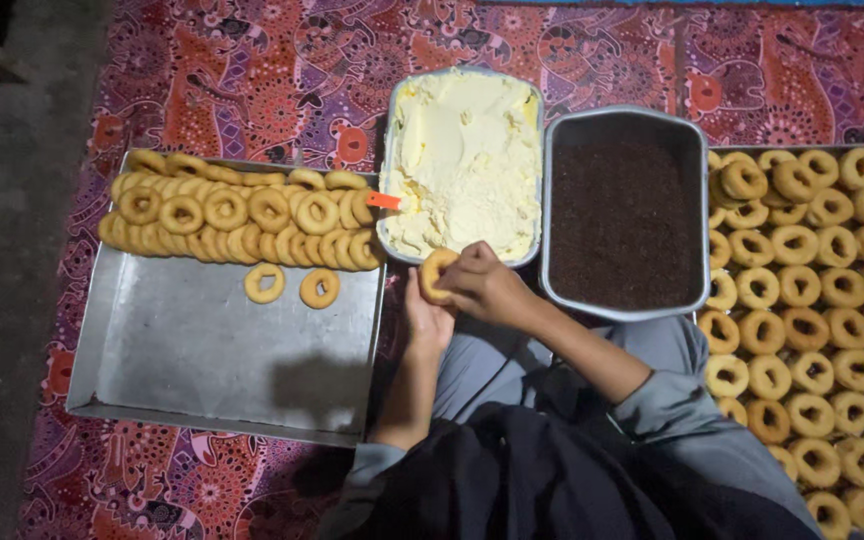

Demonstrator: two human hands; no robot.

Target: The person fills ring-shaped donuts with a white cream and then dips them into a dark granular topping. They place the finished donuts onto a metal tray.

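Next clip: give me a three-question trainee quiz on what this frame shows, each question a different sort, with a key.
1. True or false: the left hand and the right hand hold one ring-shaped pastry between them.
2. Which container holds the orange-handled tool? A) the pan of dark crumbs B) the pan of pale cream C) the left tray
3. Fill in: the tray packed edge to edge with rings is the ____ tray.

Key: 1 true; 2 B; 3 right.
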